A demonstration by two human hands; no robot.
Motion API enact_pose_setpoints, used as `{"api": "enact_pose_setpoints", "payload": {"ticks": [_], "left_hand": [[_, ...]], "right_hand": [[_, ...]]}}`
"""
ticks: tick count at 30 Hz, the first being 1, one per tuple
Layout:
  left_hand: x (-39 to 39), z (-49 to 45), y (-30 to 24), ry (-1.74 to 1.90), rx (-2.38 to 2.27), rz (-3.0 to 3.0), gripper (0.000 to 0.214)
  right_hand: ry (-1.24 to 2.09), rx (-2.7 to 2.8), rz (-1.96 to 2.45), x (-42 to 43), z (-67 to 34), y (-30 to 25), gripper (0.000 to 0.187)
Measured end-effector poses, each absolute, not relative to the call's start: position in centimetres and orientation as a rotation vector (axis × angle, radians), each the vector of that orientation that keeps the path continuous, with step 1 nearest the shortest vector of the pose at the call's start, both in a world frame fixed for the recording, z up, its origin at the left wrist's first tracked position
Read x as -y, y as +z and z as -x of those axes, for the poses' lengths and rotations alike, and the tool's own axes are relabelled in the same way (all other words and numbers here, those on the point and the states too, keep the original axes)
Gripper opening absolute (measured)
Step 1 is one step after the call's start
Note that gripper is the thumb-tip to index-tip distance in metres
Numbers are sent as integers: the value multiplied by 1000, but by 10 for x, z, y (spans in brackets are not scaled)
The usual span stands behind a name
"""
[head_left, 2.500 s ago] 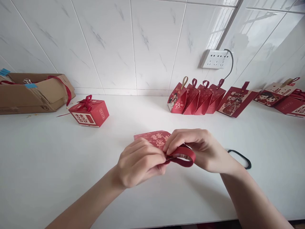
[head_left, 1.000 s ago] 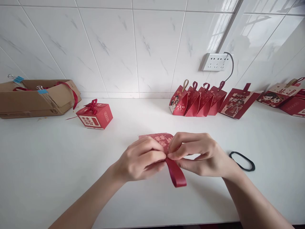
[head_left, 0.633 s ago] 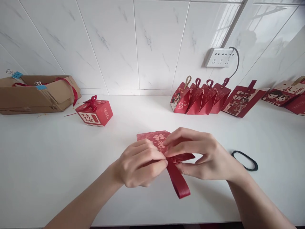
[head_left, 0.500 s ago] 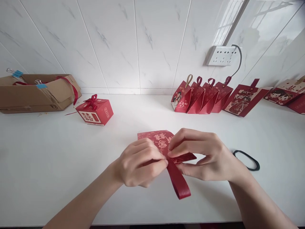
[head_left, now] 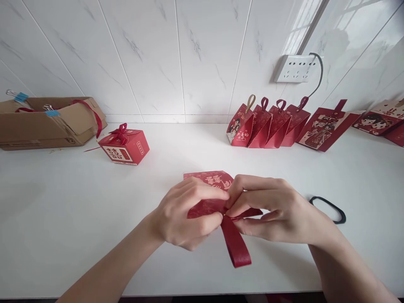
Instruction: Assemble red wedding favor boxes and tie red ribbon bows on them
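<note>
A flat red paper gift bag with pale printed characters lies on the white counter in front of me. Its dark red loop handle sticks out toward me. My left hand pinches the bag's near edge on the left, fingers curled over a lifted red flap. My right hand pinches the same edge from the right, thumb and forefinger pressed together where the handle joins the bag. The two hands touch at the fingertips.
A closed red box with a ribbon bow stands at the left. A cardboard box with binder clips sits far left. Several folded red bags line the back wall under a socket. A black band lies at the right.
The handle swung from a loop held between my hands to pointing toward me. My left fingers have since lifted a red flap of the bag and pinch closer to my right hand.
</note>
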State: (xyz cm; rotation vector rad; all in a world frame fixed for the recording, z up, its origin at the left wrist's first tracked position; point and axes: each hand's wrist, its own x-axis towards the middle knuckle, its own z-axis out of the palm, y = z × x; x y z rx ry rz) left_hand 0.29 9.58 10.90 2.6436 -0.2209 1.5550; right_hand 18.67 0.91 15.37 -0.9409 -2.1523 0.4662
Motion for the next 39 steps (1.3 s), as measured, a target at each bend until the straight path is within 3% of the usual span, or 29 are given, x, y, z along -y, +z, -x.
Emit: {"api": "enact_pose_setpoints", "payload": {"ticks": [10, 19, 25, 31, 36, 39], "left_hand": [[-98, 1, 114, 1643, 236, -2785, 10], [-88, 7, 113, 1649, 219, -2764, 18], [-85, -4, 110, 1709, -17, -2424, 25], [-93, -6, 116, 1356, -316, -2134, 4], [-91, -6, 120, 1066, -630, -1779, 25], [-93, -8, 119, 969, -648, -1600, 21]], "right_hand": [[581, 2129, 982, -10, -185, 152, 18], [601, 2116, 971, -9, -185, 153, 17], [496, 2017, 1004, -14, -188, 148, 11], [489, 1678, 1060, -27, -183, 139, 6], [600, 1491, 1195, -33, -175, 136, 20], [796, 1375, 1241, -34, -173, 135, 27]]}}
